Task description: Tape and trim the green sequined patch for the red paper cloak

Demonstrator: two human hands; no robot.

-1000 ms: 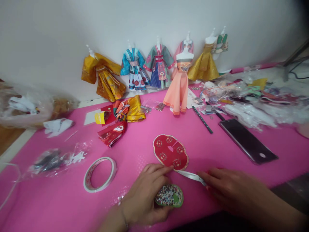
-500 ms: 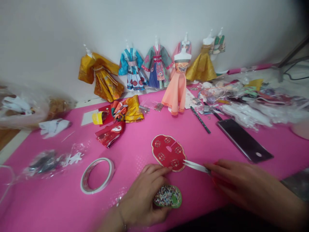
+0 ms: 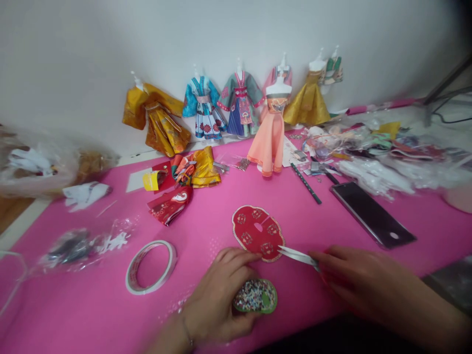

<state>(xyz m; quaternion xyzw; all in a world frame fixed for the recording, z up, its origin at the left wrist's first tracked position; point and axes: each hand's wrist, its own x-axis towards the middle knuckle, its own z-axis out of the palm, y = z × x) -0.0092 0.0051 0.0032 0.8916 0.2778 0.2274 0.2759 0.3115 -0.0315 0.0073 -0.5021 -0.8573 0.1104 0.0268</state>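
Observation:
In the head view a red scalloped fabric piece (image 3: 254,223) with a pale trimmed edge, gold motifs and a slit lies flat on the pink mat. My left hand (image 3: 224,290) is wrapped round a green oval container (image 3: 255,296) that shows many small multicoloured beads. Its index fingertip rests on the near edge of the red piece. Scissors (image 3: 297,255) with slightly parted silver blades are gripped in my right hand (image 3: 354,280). Their tips lie over the right edge of the red piece. The scissors' handles are mostly hidden by my fingers.
A tape roll (image 3: 170,268) lies left of my left hand. To the right are a phone (image 3: 368,211) and a dark pen (image 3: 306,183). Dressed doll forms (image 3: 271,140) lean along the wall. Folded fabric (image 3: 171,204) and plastic bags (image 3: 379,174) lie around.
The scissors and my right hand have shifted slightly left, with the tips further over the red piece. My left hand keeps the bead container. The camera view has moved a little.

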